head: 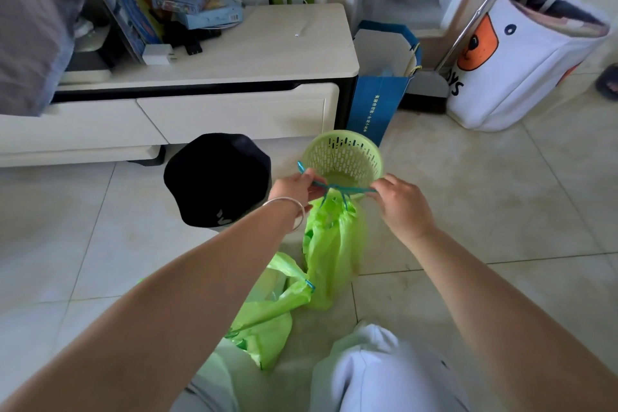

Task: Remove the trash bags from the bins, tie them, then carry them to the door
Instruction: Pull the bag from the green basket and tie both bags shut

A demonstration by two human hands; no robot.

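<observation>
A green trash bag stands on the tiled floor in front of me, its neck gathered by a blue drawstring. My left hand pinches one end of the string and my right hand pinches the other, pulling it taut sideways above the bag. A second green bag lies slumped on the floor nearer me, to the left. Behind the hands sits a green perforated bin with no bag in it. Left of that stands a bin lined with a black bag.
A low cream TV cabinet runs along the back left, with boxes on top. A blue paper bag leans at its right end. A white fabric basket stands at the back right beside a metal pole. My knees are at the bottom.
</observation>
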